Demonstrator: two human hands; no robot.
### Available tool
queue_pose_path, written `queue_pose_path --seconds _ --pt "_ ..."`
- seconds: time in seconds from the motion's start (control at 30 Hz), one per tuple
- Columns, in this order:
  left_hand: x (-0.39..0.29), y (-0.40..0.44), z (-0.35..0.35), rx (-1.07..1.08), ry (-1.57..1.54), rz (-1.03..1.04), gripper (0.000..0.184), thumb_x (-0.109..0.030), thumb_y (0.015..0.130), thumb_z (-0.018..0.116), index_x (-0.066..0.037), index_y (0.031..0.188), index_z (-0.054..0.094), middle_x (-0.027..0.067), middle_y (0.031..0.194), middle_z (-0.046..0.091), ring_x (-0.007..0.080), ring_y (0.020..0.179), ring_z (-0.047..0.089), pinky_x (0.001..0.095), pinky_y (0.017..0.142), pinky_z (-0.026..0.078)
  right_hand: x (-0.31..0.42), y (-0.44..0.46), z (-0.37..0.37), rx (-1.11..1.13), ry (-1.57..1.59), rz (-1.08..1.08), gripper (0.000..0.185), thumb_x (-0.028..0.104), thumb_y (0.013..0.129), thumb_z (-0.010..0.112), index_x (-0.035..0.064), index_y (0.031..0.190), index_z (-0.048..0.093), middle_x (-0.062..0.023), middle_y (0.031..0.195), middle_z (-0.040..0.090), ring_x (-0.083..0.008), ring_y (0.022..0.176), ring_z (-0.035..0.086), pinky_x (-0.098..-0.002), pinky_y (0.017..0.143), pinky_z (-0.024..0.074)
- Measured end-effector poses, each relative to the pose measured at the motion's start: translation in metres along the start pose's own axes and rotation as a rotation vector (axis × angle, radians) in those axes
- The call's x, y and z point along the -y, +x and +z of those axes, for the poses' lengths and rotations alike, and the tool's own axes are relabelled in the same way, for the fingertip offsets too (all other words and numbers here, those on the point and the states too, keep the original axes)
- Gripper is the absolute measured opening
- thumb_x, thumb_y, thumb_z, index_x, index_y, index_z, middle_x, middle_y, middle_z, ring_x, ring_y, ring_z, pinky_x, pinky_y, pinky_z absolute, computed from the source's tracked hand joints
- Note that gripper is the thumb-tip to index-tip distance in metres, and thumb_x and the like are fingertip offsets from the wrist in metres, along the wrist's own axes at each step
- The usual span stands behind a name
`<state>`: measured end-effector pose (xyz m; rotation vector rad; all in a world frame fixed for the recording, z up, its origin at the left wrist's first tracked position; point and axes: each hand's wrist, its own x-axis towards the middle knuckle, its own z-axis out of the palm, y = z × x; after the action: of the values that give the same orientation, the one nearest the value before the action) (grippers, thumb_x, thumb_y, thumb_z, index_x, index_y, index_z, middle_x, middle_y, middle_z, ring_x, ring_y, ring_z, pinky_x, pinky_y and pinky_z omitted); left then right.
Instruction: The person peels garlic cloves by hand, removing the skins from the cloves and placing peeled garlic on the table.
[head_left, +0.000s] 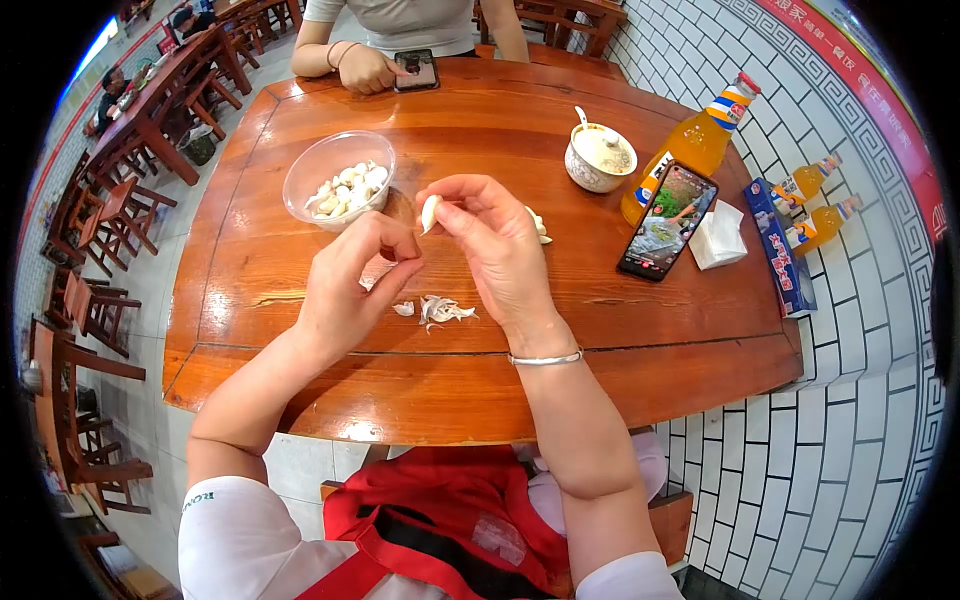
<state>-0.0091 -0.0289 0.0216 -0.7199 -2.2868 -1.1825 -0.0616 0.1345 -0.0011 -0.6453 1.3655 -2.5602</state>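
Apron: red (460, 470) with a black band, at the bottom centre of the frame, between two white sleeves.
Left hand: centre-left of the frame (355, 265); fingers curled, thumb and forefinger tips close together; whether anything sits between them cannot be told.
Right hand: centre of the frame (490, 240); thumb and forefinger closed in a pinch on a clove, other fingers bent; silver bangle (546, 359) at the wrist.
Clove: pale garlic (430, 214), at the centre of the frame, raised above the table (240, 320).
Bowl: clear (300, 185), left of upper centre, near the left hand; contains white cloves (350, 188).
Peels: loose pile (445, 310), on the table at the centre, below the hands.
Spare cloves: small group (539, 225), partly hidden by the right hand.
Pot: white (600, 175), upper right of centre, with a spoon (581, 116).
Phone: upright and tilted (668, 220), right of centre, screen lit, in front of an orange bottle (700, 135).
Tissues: white pack (718, 236), just right of the phone.
Other person: top centre, one hand (368, 68) at a second phone (416, 70).
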Motion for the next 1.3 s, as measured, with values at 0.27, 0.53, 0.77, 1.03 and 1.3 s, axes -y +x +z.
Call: queue_pose_path --seconds 0.27,0.53,0.77,1.03,1.3 --pt "0.0006 -0.0014 0.0016 -0.06 0.071 0.064 0.018 0.005 0.076 0.072 0.001 0.087 0.057 0.0093 0.084 0.061 0.0197 0.076 0.06 0.0283 0.069 0.048 0.0008 -0.0027 0.0047 0.0 -0.041 0.004 0.015 0.006 0.089 0.063 0.002 0.104 0.06 -0.0037 0.097 0.063 -0.01 0.092 0.059 -0.0249 0.085 0.0476" --pt "-0.0017 -0.0042 0.0021 -0.094 0.101 0.049 0.026 0.006 0.076 0.072 -0.001 0.095 0.055 0.0086 0.089 0.062 0.0173 0.078 0.058 0.0273 0.072 0.047 0.0007 -0.0023 0.0045 0.002 -0.025 0.004 0.015 0.005 0.088 0.065 0.0023 0.102 0.06 -0.0032 0.098 0.063 -0.0087 0.09 0.059 -0.0233 0.082 0.0487" --pt "0.0025 -0.0064 0.0046 -0.15 0.114 0.025 0.028 0.007 0.075 0.073 -0.001 0.097 0.056 0.0079 0.09 0.062 0.0156 0.079 0.057 0.0264 0.072 0.047 -0.0033 -0.0026 0.0054 0.066 0.02 0.026 0.016 0.004 0.087 0.066 0.0009 0.102 0.06 -0.0043 0.098 0.064 -0.0089 0.089 0.061 -0.0232 0.081 0.0507" --pt "0.0 -0.0047 0.0029 -0.128 0.137 0.048 0.027 0.009 0.076 0.071 0.0 0.095 0.056 0.0078 0.089 0.061 0.016 0.078 0.057 0.0262 0.072 0.047 -0.0026 -0.0027 0.0066 0.089 0.038 0.045 0.017 0.003 0.087 0.066 0.0004 0.102 0.06 -0.0043 0.098 0.064 -0.0087 0.088 0.061 -0.022 0.078 0.0515" --pt "-0.0011 -0.0039 0.001 -0.12 0.149 0.057 0.024 0.009 0.076 0.071 0.0 0.093 0.056 0.0081 0.089 0.061 0.0166 0.079 0.057 0.0263 0.072 0.047 -0.0016 -0.0035 0.0065 0.101 0.012 0.051 0.017 0.005 0.087 0.067 0.0014 0.102 0.061 -0.0031 0.098 0.063 -0.008 0.088 0.061 -0.0223 0.078 0.0509"
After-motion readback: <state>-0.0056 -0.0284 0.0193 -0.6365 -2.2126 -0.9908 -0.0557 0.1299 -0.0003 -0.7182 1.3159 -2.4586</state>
